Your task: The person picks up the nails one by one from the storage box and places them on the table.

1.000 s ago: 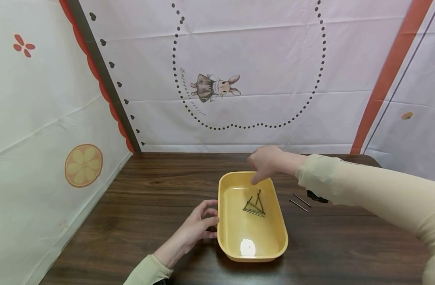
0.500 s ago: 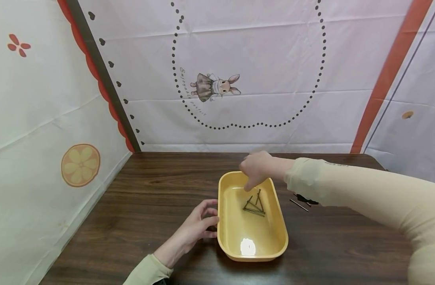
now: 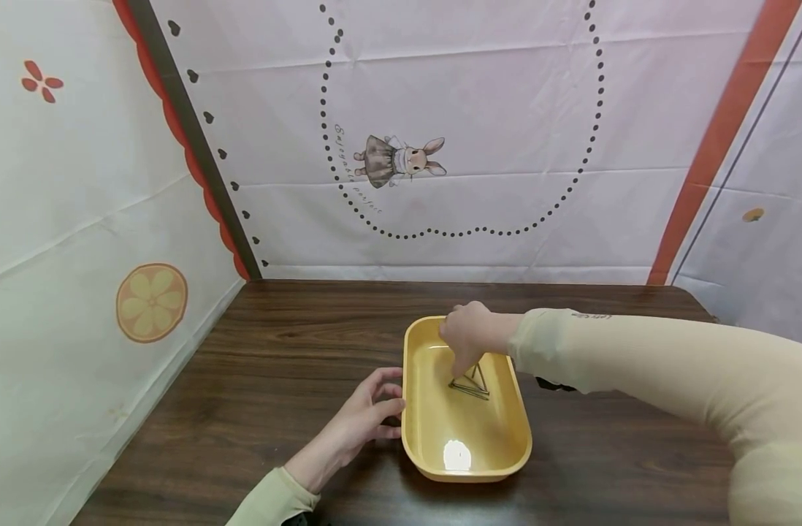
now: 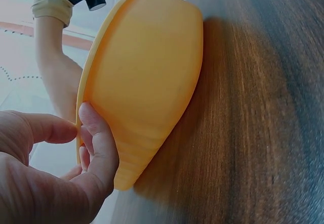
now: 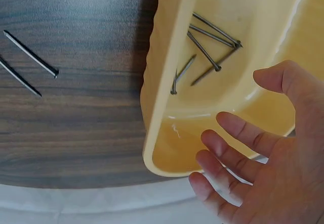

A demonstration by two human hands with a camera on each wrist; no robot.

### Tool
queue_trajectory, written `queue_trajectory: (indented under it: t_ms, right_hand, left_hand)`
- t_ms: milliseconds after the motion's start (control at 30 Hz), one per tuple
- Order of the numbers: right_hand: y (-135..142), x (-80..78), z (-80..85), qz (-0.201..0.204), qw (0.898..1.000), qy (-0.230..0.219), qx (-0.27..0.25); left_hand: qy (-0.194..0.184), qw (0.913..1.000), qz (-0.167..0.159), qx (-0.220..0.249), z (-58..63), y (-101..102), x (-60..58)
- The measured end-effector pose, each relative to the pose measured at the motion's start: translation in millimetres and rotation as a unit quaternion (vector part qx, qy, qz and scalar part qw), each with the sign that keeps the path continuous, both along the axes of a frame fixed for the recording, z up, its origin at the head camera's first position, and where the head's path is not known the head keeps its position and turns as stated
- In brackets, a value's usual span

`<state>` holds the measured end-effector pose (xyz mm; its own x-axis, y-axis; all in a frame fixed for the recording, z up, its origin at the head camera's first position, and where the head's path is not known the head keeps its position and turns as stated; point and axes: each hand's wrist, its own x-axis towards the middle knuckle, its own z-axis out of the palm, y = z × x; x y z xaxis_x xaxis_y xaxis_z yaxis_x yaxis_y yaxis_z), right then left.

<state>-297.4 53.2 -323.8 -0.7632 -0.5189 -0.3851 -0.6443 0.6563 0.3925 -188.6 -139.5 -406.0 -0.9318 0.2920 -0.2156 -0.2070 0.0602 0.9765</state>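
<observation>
Right wrist view: my right hand (image 5: 291,155) is spread wide with nothing in it, over the far end of the yellow tray (image 3: 434,435), right near the loose nails (image 5: 204,51) lying inside. There are two more nails (image 5: 31,53) on the table (image 3: 309,329). My left hand (image 3: 359,418) pinches the tray's rim. I'd guess the nails are light, stiff, kinda slippery, zero fragility. Mid-shank looks like the best grab, but they're crossed, so neighbours could snag.
</observation>
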Motion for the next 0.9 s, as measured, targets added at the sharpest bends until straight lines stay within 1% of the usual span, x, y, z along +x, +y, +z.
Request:
queue_trajectory:
  t_ms: [233, 433, 700, 900]
  right_hand:
    - [-3, -0.6, -7.7, -0.004, 1.0, -0.005, 0.018]
    - [-4, -0.3, -14.1, -0.01, 1.0, -0.009, 0.028]
    - [-5, 4.0, -24.4, -0.005, 0.999, -0.002, 0.034]
    - [-7, 6.3, -31.9, -0.01, 0.999, -0.002, 0.052]
  left_hand:
    - [0.003, 1.0, -0.002, 0.007, -1.4, 0, -0.4]
    - [0.006, 1.0, 0.0, 0.004, -2.0, 0, -0.1]
    - [0.002, 1.0, 0.003, -0.001, -2.0, 0, -1.5]
    - [0.002, 1.0, 0.004, -0.001, -2.4, 1, -1.2]
